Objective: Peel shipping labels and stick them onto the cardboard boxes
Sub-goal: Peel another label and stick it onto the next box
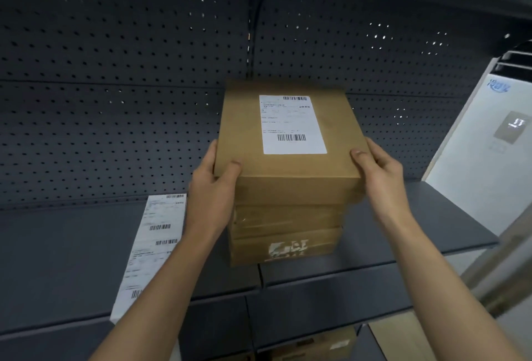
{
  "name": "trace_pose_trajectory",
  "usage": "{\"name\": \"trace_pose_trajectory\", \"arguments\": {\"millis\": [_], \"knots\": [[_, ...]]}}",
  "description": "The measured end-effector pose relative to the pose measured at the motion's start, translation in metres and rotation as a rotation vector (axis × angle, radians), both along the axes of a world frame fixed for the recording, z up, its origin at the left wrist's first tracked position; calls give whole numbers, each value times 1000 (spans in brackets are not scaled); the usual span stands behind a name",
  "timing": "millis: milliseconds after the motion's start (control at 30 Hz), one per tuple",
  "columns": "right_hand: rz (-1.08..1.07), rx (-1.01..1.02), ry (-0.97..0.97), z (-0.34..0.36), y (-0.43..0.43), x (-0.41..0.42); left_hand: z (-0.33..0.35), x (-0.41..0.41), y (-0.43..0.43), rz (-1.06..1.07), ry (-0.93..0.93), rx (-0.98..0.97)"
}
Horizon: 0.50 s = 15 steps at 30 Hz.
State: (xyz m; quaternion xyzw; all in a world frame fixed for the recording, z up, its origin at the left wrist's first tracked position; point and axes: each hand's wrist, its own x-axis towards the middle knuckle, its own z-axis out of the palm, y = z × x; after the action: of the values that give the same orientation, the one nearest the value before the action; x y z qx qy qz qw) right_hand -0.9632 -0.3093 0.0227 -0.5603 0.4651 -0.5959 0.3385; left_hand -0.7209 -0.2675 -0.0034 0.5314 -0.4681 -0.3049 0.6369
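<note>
A brown cardboard box (247, 136) with a white shipping label (292, 124) stuck on its top sits uppermost on a stack of cardboard boxes (285, 234) on a dark shelf. My left hand (214, 185) grips the top box's near left corner, thumb on the top face. My right hand (380, 168) grips its near right corner the same way. A strip of shipping labels (152, 245) lies flat on the shelf to the left of the stack, partly hidden by my left forearm.
The dark grey shelf (66, 251) has a perforated back panel (115, 73). A white upright appliance (489, 145) stands at the right. Another cardboard box (319, 346) shows on a lower shelf below.
</note>
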Motion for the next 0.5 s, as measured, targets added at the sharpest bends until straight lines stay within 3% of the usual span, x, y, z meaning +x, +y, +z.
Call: {"name": "trace_pose_trajectory", "arguments": {"millis": [500], "knots": [[196,87,30,-16,-71,-28,2,-39,-25,268,-123,73]]}}
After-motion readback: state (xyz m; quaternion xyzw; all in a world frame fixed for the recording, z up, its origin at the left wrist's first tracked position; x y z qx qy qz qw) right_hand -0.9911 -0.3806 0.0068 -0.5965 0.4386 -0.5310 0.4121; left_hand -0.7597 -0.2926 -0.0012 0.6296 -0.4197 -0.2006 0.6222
